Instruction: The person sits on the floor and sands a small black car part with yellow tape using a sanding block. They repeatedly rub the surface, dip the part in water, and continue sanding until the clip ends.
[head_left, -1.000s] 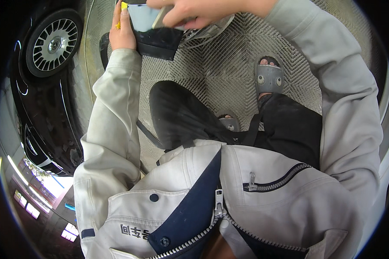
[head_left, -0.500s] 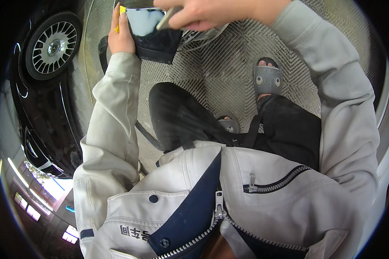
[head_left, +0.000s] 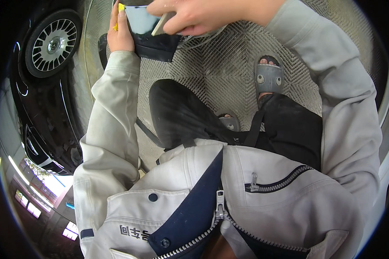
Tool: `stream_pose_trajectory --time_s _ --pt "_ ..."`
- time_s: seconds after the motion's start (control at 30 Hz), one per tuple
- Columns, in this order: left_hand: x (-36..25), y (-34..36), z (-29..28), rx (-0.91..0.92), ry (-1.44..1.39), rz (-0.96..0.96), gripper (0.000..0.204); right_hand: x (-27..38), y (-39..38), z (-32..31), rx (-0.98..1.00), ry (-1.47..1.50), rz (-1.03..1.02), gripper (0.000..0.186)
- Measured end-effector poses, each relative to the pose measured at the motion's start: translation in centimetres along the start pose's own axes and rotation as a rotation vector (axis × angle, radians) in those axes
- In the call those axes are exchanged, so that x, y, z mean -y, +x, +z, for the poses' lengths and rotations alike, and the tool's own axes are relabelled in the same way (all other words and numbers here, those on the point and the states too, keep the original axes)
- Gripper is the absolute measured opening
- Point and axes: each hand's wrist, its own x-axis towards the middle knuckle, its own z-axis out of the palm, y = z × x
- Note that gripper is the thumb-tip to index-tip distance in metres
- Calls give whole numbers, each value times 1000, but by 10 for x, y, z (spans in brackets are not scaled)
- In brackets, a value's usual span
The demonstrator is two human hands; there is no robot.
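Note:
At the top of the head view, my left hand (head_left: 122, 36) grips the left edge of a glossy black panel (head_left: 157, 46). A pale bluish-white patch (head_left: 139, 20) covers part of the panel's face. Something yellow (head_left: 121, 7), perhaps tape, sits by my left thumb at the panel's upper left corner. My right hand (head_left: 199, 16) is closed on a thin, flat, pale pad (head_left: 161, 26). The pad lies slanted over the panel, its lower tip at the patch's right border. Whether it presses on the surface I cannot tell. The panel's top is partly hidden by my right hand.
A black car (head_left: 43, 112) with a multi-spoke wheel (head_left: 54, 45) stands close on my left. Under me is a ribbed, herringbone-patterned grey floor (head_left: 220, 64). My feet are in grey sandals (head_left: 270, 77). A pale curved surface (head_left: 387, 172) runs along the right rim.
My right hand has shifted slightly left with the pad, whose tip is now a little lower on the panel. My left hand and the panel have barely moved.

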Motion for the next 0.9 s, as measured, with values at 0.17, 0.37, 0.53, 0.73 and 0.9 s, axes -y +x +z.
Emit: stream_pose_trajectory --time_s 0.17,0.37,0.53,0.73,0.9 --pt "5 5 0 -17 -18 5 60 8 5 13 -28 7 15 18" --pt "6 6 -2 -13 56 49 59 -4 5 -4 -5 -7 -25 16" --pt "9 4 -2 -5 44 50 58 1 10 -9 13 -34 -24 15" --pt "15 8 -4 -14 21 53 58 -2 17 -6 32 38 -18 16" --pt "15 4 -2 -23 39 60 58 -8 4 -6 20 21 40 17"
